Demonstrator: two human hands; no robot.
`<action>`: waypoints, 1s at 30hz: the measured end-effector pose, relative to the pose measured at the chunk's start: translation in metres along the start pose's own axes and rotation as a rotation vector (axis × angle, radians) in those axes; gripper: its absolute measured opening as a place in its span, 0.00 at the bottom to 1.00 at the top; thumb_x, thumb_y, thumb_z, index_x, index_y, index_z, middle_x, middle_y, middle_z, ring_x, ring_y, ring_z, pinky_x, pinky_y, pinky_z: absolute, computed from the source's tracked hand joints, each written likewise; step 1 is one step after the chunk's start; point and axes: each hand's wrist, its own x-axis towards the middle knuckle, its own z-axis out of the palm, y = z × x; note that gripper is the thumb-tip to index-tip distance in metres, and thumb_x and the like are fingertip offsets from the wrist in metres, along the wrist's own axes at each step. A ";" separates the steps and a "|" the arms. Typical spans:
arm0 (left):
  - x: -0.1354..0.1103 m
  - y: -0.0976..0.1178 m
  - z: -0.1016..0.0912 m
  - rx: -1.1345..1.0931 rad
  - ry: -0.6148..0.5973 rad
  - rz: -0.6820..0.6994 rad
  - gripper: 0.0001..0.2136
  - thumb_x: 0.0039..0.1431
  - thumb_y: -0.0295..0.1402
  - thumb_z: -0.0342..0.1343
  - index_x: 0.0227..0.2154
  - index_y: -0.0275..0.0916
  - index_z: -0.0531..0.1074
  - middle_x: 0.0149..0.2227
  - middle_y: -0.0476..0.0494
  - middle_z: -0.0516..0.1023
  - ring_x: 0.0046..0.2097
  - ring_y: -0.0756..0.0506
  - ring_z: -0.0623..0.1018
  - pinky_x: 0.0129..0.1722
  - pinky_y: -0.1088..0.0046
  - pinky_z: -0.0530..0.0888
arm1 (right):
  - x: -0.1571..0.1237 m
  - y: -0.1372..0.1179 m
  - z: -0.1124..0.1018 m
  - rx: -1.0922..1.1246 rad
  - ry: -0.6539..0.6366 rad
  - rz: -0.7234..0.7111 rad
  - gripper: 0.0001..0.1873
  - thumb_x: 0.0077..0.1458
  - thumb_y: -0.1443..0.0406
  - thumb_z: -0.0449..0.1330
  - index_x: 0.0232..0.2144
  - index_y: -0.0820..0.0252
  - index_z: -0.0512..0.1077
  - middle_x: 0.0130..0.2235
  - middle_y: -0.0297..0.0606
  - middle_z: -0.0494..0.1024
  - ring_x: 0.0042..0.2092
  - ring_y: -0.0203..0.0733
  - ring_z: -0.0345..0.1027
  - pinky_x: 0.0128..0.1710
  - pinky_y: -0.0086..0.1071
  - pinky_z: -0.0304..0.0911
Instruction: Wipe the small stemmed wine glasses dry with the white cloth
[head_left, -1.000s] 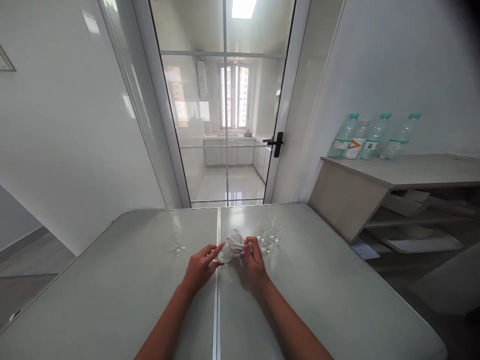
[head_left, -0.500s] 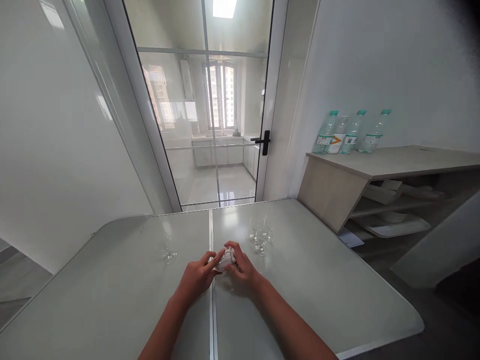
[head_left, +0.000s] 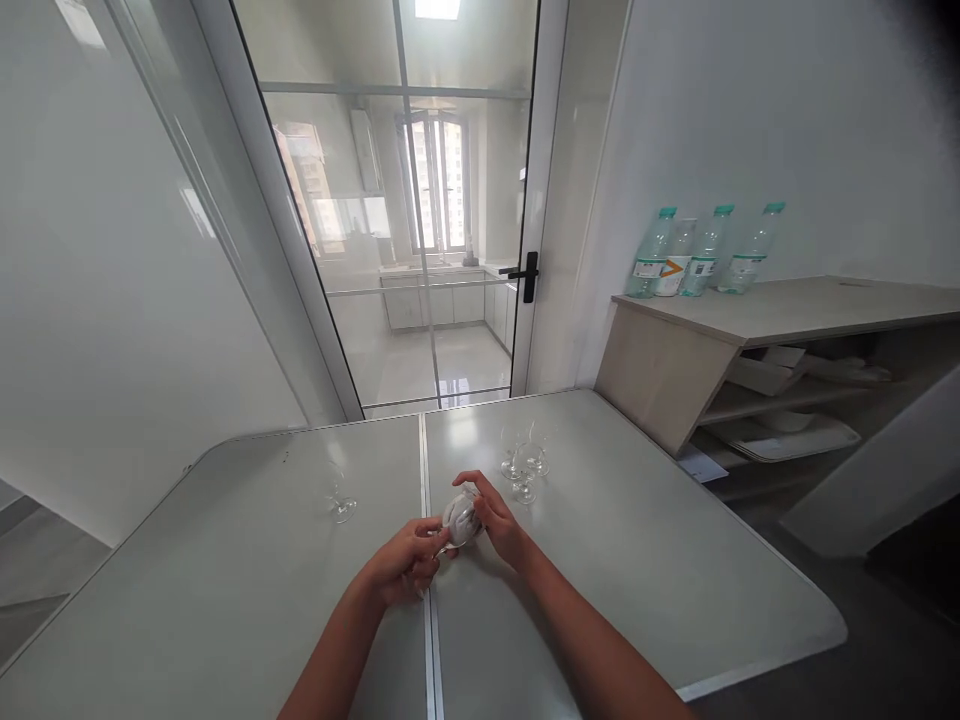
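Note:
A small stemmed glass point(head_left: 461, 519) is held tilted between my two hands, low over the middle of the table. Soft white material, like a cloth or tissue, shows in its bowl. My left hand point(head_left: 409, 560) pinches the glass at its lower left end, fingers curled. At the bowl's upper right, my right hand point(head_left: 499, 520) is bent around the rim, its index finger arched over the top. Its thumb and some fingertips are partly hidden. One clear stemmed glass point(head_left: 343, 505) stands left of my hands. To the right is a cluster of clear stemmed glasses point(head_left: 525, 485).
A pale table point(head_left: 622, 600) with a metal seam point(head_left: 431, 640) runs beneath my arms. Beyond it stands a glass door point(head_left: 450, 350) with a black handle point(head_left: 530, 277). At right, a wooden shelf unit point(head_left: 652, 370) carries several plastic bottles point(head_left: 701, 260) and a cup point(head_left: 676, 262).
The held glass has turned and tilted, showing more of the white material. My left hand has shifted down to its lower end; the right hand has moved slightly right and up.

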 end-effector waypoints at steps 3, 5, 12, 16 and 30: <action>0.001 -0.002 -0.003 0.132 0.063 0.070 0.19 0.57 0.48 0.62 0.41 0.36 0.76 0.28 0.51 0.70 0.19 0.58 0.53 0.17 0.79 0.54 | 0.002 0.002 0.002 -0.017 0.020 -0.010 0.30 0.60 0.39 0.55 0.50 0.56 0.66 0.26 0.30 0.70 0.26 0.36 0.61 0.27 0.28 0.57; 0.003 -0.004 0.000 0.387 0.214 0.210 0.19 0.56 0.42 0.63 0.47 0.38 0.77 0.27 0.51 0.72 0.20 0.55 0.61 0.22 0.78 0.62 | 0.004 0.004 0.001 -0.022 0.051 -0.011 0.28 0.62 0.41 0.54 0.47 0.56 0.68 0.27 0.31 0.71 0.27 0.36 0.60 0.28 0.28 0.57; 0.013 -0.025 -0.004 1.230 0.595 0.404 0.30 0.60 0.26 0.56 0.64 0.57 0.66 0.42 0.44 0.82 0.37 0.43 0.80 0.36 0.71 0.71 | 0.014 0.011 0.002 0.069 0.162 0.129 0.33 0.58 0.36 0.53 0.51 0.53 0.67 0.27 0.29 0.68 0.28 0.36 0.62 0.29 0.28 0.60; 0.014 -0.026 -0.004 1.132 0.563 0.401 0.30 0.59 0.28 0.57 0.64 0.54 0.66 0.38 0.44 0.82 0.35 0.43 0.79 0.35 0.71 0.70 | 0.016 0.014 0.006 0.159 0.211 0.166 0.33 0.58 0.35 0.53 0.50 0.53 0.67 0.26 0.27 0.68 0.26 0.36 0.62 0.27 0.27 0.60; 0.012 -0.017 0.004 0.062 0.118 0.062 0.20 0.56 0.43 0.65 0.46 0.35 0.76 0.27 0.51 0.71 0.18 0.58 0.55 0.19 0.81 0.54 | 0.004 0.003 0.003 -0.019 0.151 -0.023 0.28 0.63 0.41 0.53 0.51 0.54 0.67 0.22 0.27 0.62 0.24 0.35 0.50 0.25 0.29 0.50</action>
